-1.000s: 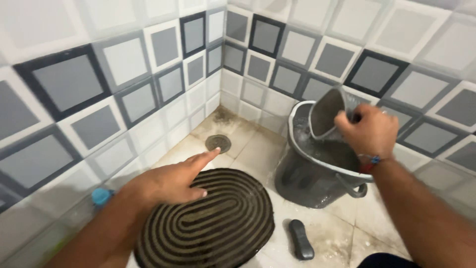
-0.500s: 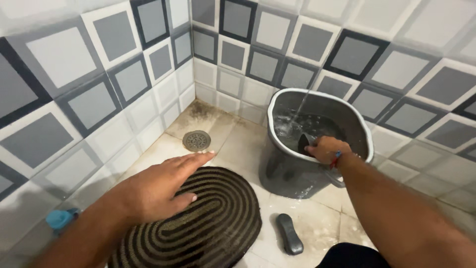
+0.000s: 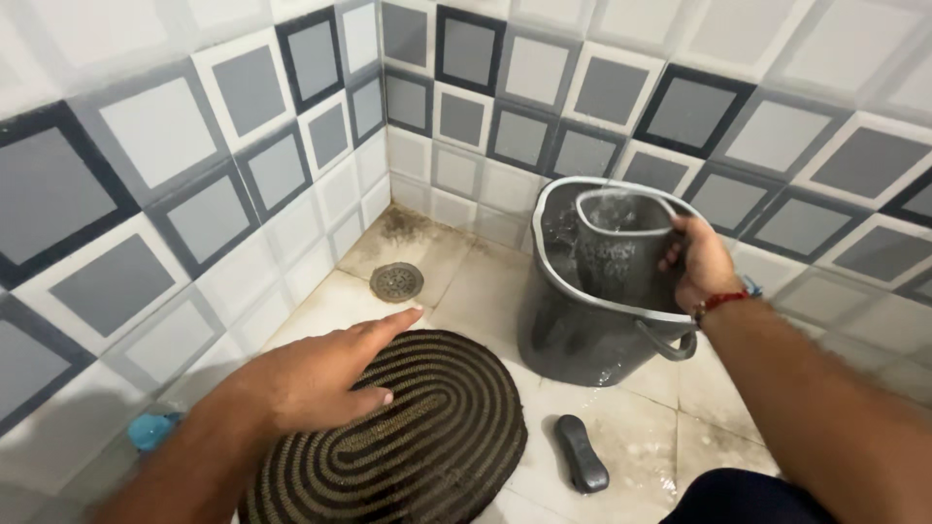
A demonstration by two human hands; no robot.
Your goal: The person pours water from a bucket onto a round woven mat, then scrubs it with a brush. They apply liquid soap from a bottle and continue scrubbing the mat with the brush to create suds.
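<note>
Gripping a grey mug (image 3: 621, 247) over the bucket (image 3: 582, 335), right hand (image 3: 701, 260), fingers partly hidden; left hand (image 3: 316, 378) flat, released.

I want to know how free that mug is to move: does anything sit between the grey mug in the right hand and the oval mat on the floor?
Only the bucket's near rim. The right hand holds the mug inside the bucket; the left hand lies over the mat.

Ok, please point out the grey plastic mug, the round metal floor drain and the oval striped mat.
grey plastic mug (image 3: 614, 254), head view, its side wall.
round metal floor drain (image 3: 396, 281), head view, its centre.
oval striped mat (image 3: 427, 437), head view, its middle.
</note>
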